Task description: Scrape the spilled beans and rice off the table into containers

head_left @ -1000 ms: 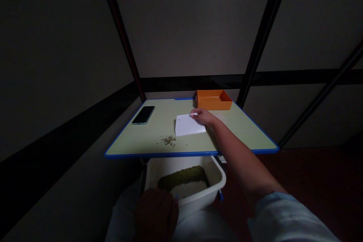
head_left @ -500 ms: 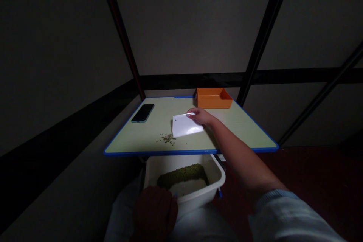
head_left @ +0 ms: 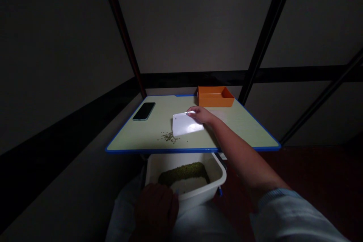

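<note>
My right hand (head_left: pixel 200 114) reaches over the table and pinches a thin white sheet (head_left: pixel 185 124) by its far right edge. The sheet leans over the tabletop, with a small dark spot near its upper left corner. Against its lower left corner lies a scatter of small brown grains (head_left: pixel 168 137), with a few strays around. In dim light below the table edge, my left hand (head_left: pixel 155 206) is closed over the near left rim of a white tub (head_left: pixel 198 196). Greenish grains (head_left: pixel 183 172) are heaped along the tub's far side, and part of its pale floor shows.
A pale tabletop (head_left: pixel 241 132) with a blue border spreads in front of me. At its back right stands an orange open box (head_left: pixel 216 101). A black-screened phone (head_left: pixel 144 111) lies at the left. Dark-framed wall panels rise close behind and on the left.
The camera view has shifted slightly. The sheet and my right hand have barely moved; its lower left corner now sits a little closer over the grains. My left hand stays at the tub rim.
</note>
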`<state>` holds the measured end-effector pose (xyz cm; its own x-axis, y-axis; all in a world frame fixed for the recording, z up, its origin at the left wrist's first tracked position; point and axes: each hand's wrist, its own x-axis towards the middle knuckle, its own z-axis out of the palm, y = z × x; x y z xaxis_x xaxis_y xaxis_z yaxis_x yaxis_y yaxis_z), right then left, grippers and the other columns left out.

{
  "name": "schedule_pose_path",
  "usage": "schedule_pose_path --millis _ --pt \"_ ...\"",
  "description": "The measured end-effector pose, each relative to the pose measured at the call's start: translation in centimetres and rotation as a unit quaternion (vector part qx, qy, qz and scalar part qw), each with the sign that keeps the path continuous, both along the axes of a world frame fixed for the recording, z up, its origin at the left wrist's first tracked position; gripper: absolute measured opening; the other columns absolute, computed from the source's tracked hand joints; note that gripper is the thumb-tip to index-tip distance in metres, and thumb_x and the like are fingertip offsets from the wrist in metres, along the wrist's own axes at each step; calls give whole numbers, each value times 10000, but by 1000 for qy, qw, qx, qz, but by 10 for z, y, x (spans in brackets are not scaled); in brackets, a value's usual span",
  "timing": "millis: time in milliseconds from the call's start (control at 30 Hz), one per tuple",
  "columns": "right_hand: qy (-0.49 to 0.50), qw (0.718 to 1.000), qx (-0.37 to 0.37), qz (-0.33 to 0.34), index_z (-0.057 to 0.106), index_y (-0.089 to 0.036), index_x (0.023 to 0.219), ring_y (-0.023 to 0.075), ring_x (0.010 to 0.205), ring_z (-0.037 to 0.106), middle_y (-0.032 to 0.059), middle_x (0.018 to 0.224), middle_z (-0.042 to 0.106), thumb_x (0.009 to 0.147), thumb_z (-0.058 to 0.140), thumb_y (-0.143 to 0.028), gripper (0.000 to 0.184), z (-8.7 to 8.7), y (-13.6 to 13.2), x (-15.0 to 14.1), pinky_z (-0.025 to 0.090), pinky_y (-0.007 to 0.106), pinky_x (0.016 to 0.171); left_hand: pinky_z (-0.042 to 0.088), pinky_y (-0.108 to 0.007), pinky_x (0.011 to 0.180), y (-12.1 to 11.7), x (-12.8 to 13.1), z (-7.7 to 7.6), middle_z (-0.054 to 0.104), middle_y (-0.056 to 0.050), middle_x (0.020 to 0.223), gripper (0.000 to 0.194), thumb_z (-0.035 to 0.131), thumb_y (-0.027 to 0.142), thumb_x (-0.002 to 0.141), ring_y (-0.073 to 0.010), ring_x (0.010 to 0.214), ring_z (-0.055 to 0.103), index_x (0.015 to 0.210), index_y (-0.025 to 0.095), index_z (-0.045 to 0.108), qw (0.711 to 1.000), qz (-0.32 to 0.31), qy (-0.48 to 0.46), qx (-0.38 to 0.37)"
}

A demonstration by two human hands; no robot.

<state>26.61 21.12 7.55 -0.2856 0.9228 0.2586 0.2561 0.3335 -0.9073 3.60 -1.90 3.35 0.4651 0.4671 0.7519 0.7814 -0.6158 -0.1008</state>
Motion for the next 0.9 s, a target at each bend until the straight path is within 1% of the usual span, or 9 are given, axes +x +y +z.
schedule_pose_path --millis 167,367,533,633,700,833,900 --pt "-10 1000 8 5 591 -127 766 99 595 448 -5 650 528 650 591 -382 280 -1 -1 -3 366 246 581 338 -298 592 -3 1 0 476 7 515 190 458 180 753 -133 554 441 565 198 461 1000 14 -8 -11" --pt "-15 999 14 38 608 -125 785 96 590 448 0 658 543 650 604 -372 282 -1 -3 -2 366 244 590 345 -302 595 -3 0 -1 490 3 519 189 468 174 752 -138 560 448 565 197 474 1000 15 -6 -13" --pt "0 999 -12 49 603 -128 768 91 582 437 -8 643 539 622 625 -392 303 4 -5 0 351 236 571 337 -300 580 -2 0 1 467 6 496 211 459 184 757 -136 538 428 547 201 469 1000 11 5 0" --pt "28 999 -13 37 592 -137 758 91 593 435 -10 656 539 606 632 -404 310 7 -3 5 343 230 560 338 -305 592 -2 1 2 482 -1 512 205 450 184 762 -142 552 434 560 198 480 1000 19 11 -2" --pt "35 999 -20 29 586 -140 759 92 594 437 -11 655 536 600 635 -399 308 10 -3 10 342 228 559 342 -303 599 -2 1 1 489 -2 517 178 467 175 752 -143 557 433 577 195 492 1000 13 9 -10" --pt "-7 997 -58 41 589 -135 771 92 569 436 -12 627 529 603 634 -372 294 15 -4 19 335 230 546 330 -295 582 -3 0 2 472 2 507 193 473 179 752 -134 547 424 559 194 482 1000 10 8 -20" --pt "-22 997 -63 36 595 -132 777 90 562 433 -13 625 527 614 627 -362 284 16 -6 21 334 232 548 330 -298 584 -3 0 2 475 4 513 200 470 184 756 -134 548 428 556 195 476 1000 14 12 -22"
